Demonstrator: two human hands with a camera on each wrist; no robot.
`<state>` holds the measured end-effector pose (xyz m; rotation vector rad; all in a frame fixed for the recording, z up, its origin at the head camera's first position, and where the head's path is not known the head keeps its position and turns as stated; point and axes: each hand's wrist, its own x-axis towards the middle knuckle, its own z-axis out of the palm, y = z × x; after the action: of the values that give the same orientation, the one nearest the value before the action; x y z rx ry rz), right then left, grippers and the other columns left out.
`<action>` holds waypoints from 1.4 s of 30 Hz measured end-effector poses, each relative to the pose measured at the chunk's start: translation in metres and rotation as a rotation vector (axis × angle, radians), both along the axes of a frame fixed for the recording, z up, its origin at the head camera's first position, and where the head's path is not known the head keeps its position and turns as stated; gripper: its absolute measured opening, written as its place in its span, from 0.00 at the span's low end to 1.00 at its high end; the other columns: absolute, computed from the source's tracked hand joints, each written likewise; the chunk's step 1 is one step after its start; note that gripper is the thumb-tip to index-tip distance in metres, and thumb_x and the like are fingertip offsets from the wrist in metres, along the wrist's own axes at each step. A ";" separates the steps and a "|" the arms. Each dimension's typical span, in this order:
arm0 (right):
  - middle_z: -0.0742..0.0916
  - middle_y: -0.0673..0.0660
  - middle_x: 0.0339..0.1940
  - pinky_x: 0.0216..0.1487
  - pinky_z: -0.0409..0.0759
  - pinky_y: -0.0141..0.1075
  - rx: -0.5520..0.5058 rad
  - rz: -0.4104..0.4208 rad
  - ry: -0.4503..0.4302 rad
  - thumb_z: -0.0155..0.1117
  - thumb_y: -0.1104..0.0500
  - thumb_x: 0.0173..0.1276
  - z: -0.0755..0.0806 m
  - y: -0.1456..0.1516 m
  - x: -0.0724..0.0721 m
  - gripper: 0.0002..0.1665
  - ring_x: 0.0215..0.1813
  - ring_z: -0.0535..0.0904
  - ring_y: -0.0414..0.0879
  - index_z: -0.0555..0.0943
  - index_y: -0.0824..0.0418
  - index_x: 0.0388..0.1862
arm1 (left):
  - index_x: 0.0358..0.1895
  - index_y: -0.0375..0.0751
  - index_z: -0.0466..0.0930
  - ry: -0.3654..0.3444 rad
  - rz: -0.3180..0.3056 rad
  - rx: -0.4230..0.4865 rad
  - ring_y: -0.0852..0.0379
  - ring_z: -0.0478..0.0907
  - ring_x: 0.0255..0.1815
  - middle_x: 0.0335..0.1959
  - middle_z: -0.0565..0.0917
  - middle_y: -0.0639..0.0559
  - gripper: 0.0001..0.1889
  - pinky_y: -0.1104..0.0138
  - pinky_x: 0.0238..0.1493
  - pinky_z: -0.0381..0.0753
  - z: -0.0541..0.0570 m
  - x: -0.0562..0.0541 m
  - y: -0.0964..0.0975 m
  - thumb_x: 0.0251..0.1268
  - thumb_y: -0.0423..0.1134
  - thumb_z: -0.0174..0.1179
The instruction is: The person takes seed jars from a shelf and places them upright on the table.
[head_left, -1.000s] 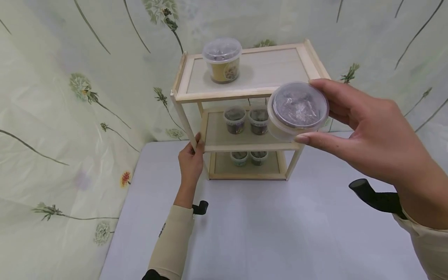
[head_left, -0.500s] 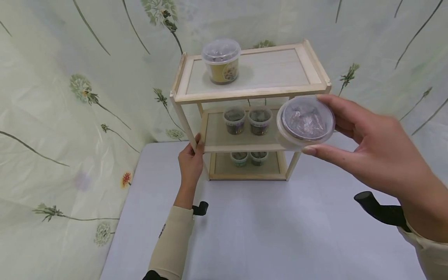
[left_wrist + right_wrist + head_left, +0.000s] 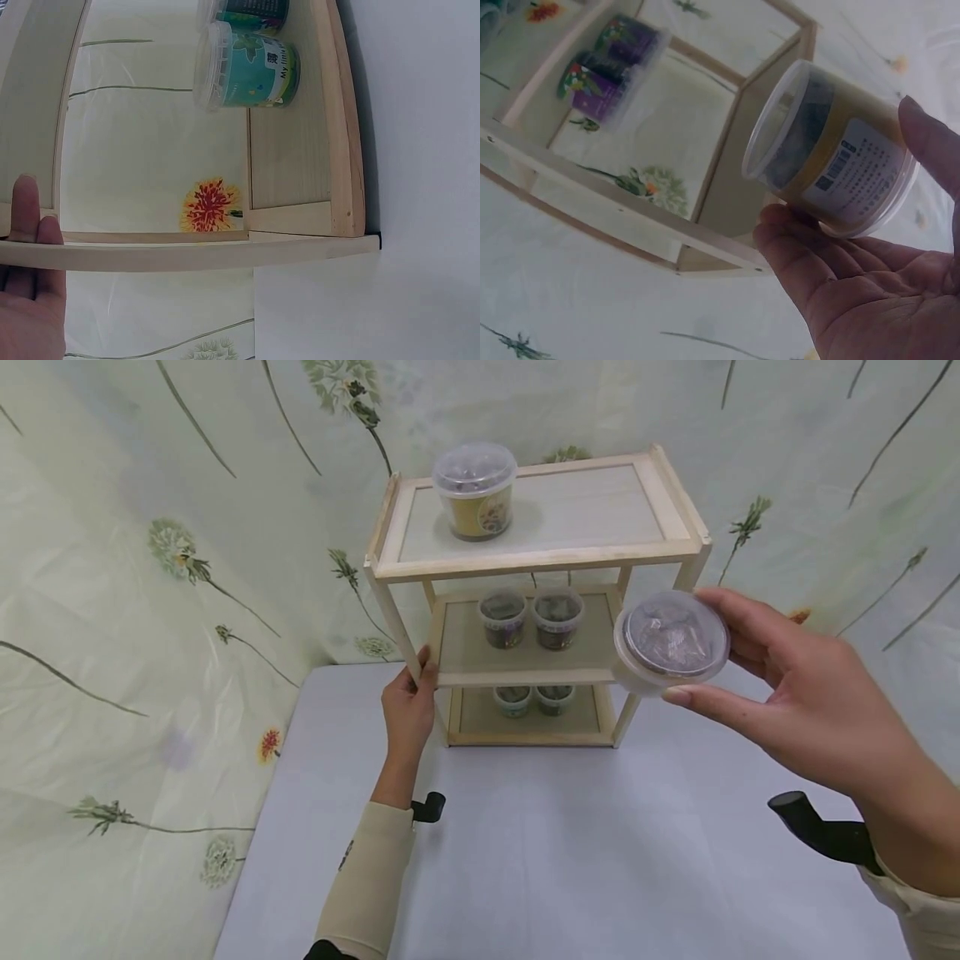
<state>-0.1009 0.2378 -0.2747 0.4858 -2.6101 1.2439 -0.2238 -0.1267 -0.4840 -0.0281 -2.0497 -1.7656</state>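
My right hand (image 3: 810, 693) grips a clear lidded plastic tub (image 3: 671, 639) between thumb and fingers, in the air just right of the wooden shelf rack (image 3: 592, 506). In the right wrist view a yellow band and a white barcode label (image 3: 851, 169) show on the tub's side. My left hand (image 3: 408, 710) holds the rack's front left post (image 3: 393, 614) at the middle shelf; in the left wrist view its fingers (image 3: 26, 206) reach behind that post. A similar yellow-labelled tub (image 3: 476, 493) stands at the left of the top shelf.
Two small purple-labelled cups (image 3: 504, 620) stand side by side on the middle shelf (image 3: 465, 652). Two teal-labelled cups (image 3: 259, 71) are on the bottom shelf. The rack stands on a white-covered table (image 3: 562, 843) against a dandelion-print backdrop (image 3: 150, 652).
My right hand has moved right and down with the tub, from in front of the rack's right side to beside it. The left hand stays on the post.
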 end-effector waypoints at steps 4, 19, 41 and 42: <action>0.80 0.57 0.68 0.54 0.70 0.14 0.002 -0.029 -0.032 0.85 0.66 0.56 -0.007 0.005 0.002 0.54 0.63 0.74 0.21 0.70 0.50 0.80 | 0.65 0.43 0.85 -0.004 -0.001 -0.001 0.56 0.80 0.40 0.57 0.87 0.48 0.17 0.71 0.38 0.77 0.001 0.001 0.000 0.80 0.43 0.61; 0.78 0.63 0.72 0.51 0.67 0.12 0.038 -0.091 -0.151 0.83 0.58 0.62 -0.037 0.022 0.009 0.53 0.59 0.70 0.15 0.66 0.52 0.82 | 0.64 0.41 0.85 0.004 0.008 -0.018 0.56 0.77 0.34 0.54 0.89 0.44 0.17 0.71 0.32 0.73 0.000 0.001 0.000 0.79 0.42 0.62; 0.76 0.62 0.74 0.52 0.68 0.13 0.020 -0.088 -0.230 0.80 0.54 0.66 -0.082 0.032 0.017 0.53 0.69 0.74 0.31 0.62 0.50 0.84 | 0.65 0.42 0.84 -0.009 0.014 -0.016 0.56 0.76 0.34 0.54 0.88 0.42 0.17 0.72 0.32 0.72 0.004 0.002 0.002 0.80 0.41 0.61; 0.76 0.63 0.75 0.51 0.67 0.12 0.022 -0.087 -0.236 0.80 0.53 0.66 -0.085 0.032 0.018 0.53 0.71 0.74 0.38 0.61 0.50 0.84 | 0.66 0.43 0.84 -0.009 0.012 -0.017 0.55 0.75 0.33 0.54 0.89 0.43 0.18 0.72 0.31 0.71 0.003 0.002 0.001 0.80 0.42 0.61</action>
<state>-0.0833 0.2702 -0.3594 0.2379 -2.8060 1.3177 -0.2220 -0.1259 -0.4809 -0.0126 -2.0673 -1.7446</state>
